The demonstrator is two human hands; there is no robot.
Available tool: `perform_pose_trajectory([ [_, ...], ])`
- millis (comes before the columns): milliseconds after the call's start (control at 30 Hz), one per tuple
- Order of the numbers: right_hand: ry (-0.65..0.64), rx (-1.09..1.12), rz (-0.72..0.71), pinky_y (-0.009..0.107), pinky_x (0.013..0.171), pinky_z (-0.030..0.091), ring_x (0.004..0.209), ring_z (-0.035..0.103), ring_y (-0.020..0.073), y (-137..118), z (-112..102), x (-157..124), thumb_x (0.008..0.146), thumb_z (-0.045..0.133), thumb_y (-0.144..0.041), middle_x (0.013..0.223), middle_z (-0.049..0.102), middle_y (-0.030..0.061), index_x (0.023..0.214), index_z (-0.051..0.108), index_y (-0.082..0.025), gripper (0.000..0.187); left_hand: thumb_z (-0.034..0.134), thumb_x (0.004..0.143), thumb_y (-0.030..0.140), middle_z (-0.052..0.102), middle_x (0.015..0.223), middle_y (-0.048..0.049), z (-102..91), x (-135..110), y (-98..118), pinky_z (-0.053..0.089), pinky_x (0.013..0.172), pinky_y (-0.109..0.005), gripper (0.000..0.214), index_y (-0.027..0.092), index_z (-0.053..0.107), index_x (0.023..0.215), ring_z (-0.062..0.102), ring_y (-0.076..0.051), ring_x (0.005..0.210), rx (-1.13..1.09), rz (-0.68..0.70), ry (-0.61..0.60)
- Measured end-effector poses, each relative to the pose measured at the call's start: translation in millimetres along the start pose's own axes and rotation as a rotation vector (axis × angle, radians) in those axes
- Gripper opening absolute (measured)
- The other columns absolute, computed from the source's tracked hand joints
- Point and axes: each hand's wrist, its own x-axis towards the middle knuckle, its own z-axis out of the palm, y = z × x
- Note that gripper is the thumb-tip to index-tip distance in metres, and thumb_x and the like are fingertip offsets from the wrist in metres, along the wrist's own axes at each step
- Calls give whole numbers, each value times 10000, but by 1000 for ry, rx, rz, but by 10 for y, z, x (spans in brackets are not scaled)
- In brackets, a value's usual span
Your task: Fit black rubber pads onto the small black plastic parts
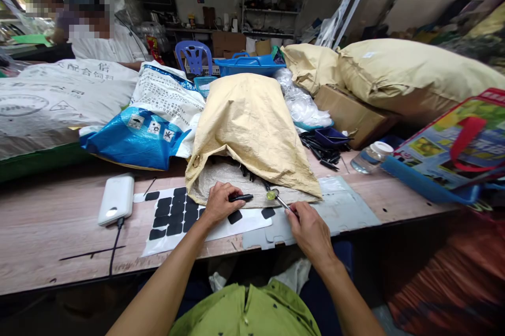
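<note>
My left hand [222, 203] is closed on a short black pen-like piece [241, 197], which points to the right. Between the fingers of my right hand [310, 227] is a thin metal rod [282, 202]; a yellow-green rounded part [271, 195] shows at its far end. Both hands are just in front of the open mouth of a beige woven sack [252, 120], where dark pieces [246, 170] show inside, partly hidden by the fabric. Under and beside my left hand lies a white sheet [215, 238] with black rounded-square pads [175, 219].
A white power bank [115, 199] with a cable is at left. Further back are a blue-and-white sack [145, 115] and a blue chair [193, 56]. On the right are black parts [325, 154], a clear jar [371, 157] and a colourful box [453, 141]. Two people sit at back left.
</note>
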Motion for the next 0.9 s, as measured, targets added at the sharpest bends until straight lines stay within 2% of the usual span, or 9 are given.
perform_pose_trajectory([
  [133,4,292,-29,297,717,431,794,594,199,-265,56,2,1018,408,-352,858,644,48,905,581,-217,246,756,807,403,729,911,-17,-16,0,15,334,948,-409,205,291,788,976,528,-274,1043,11,1,-34],
  [233,52,385,-80,306,761,448,820,598,205,-435,103,43,1023,402,-330,857,645,63,914,600,-202,259,753,816,430,731,916,-18,-16,2,7,326,953,-417,223,299,797,991,521,-273,1040,11,4,-41],
  [367,94,372,-130,318,810,457,855,597,209,-561,160,56,1031,407,-319,902,644,80,968,612,-194,248,756,813,426,721,914,-22,5,4,-19,331,953,-417,237,307,803,1013,516,-267,1027,6,3,-41],
  [533,29,283,-121,307,767,448,808,592,205,-581,202,40,1023,404,-301,852,626,69,897,599,-205,251,763,806,421,719,913,-20,8,6,-28,324,957,-427,237,326,805,1019,516,-271,1029,-1,2,-59],
  [700,50,311,-146,304,797,448,833,598,205,-676,173,40,1035,411,-312,879,624,69,941,602,-202,239,778,798,411,720,902,-14,-4,1,-8,331,945,-414,219,319,802,995,518,-265,1025,-13,2,-41],
  [900,-26,292,-155,300,772,438,825,600,205,-741,260,7,1024,416,-286,869,624,66,906,599,-209,231,786,787,413,725,921,-14,-18,-4,16,330,931,-407,210,304,797,966,520,-266,1032,0,5,-43],
])
